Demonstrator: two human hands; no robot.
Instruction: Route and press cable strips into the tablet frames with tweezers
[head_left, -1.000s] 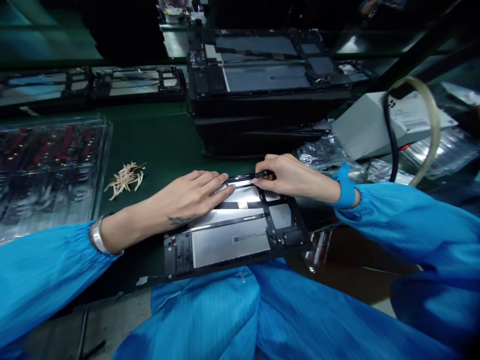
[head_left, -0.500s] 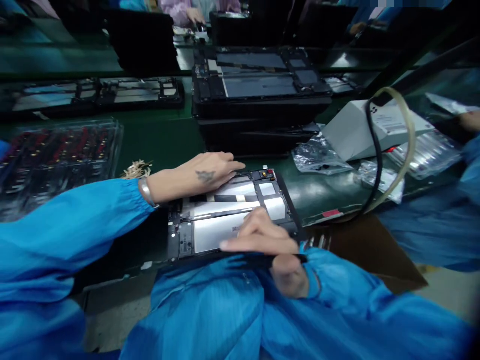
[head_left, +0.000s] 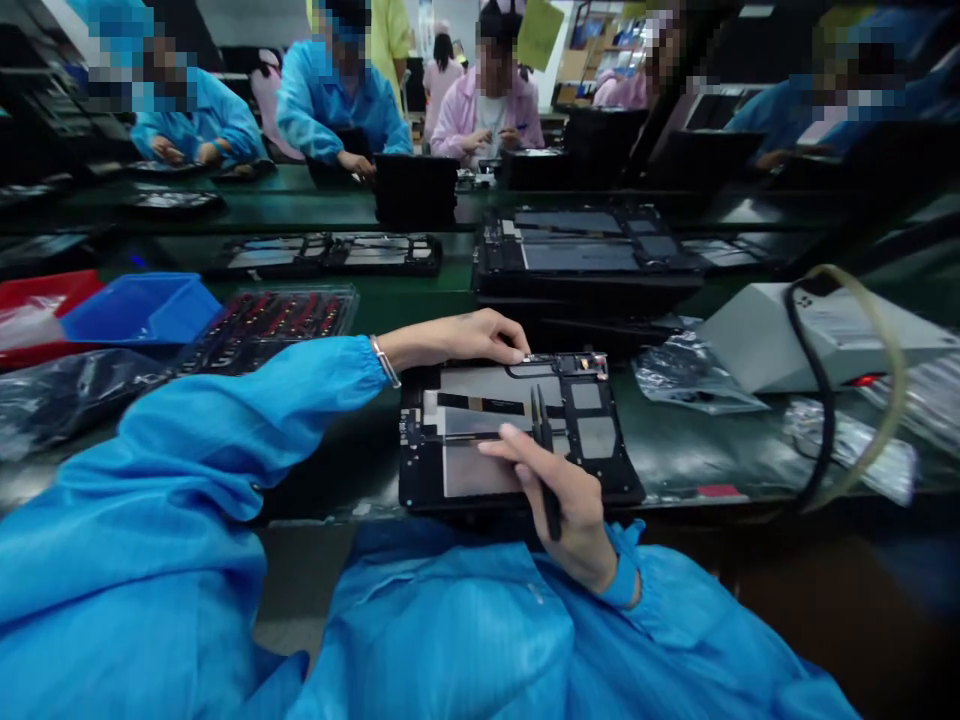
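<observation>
An opened tablet (head_left: 420,490) lies face down in front of me, its black frame, pale grey battery panels and dark flex strips exposed. My left hand (head_left: 480,335) rests at its far edge, thumb and fingertips drawn together on the rim near a small board; what is between them is too small to make out. My right hand (head_left: 570,500) is over the near right part of the tablet. Black tweezers (head_left: 547,436) are held in it, tips pointing away from me above the battery, with the index and middle fingers stretched out beside them.
Behind the tablet rises a stack of opened tablets (head_left: 585,290). At left are a clear tray of small boards (head_left: 300,312), a blue bin (head_left: 142,308) and a red bin (head_left: 75,290). A grey-white device (head_left: 817,340), looped cables (head_left: 825,400) and plastic bags (head_left: 690,370) stand right. Co-workers sit opposite.
My head has tilted up, bringing the co-workers into view. My left hand's fingers have curled onto the far rim. My right hand has turned, and the tweezers now point up over the tablet.
</observation>
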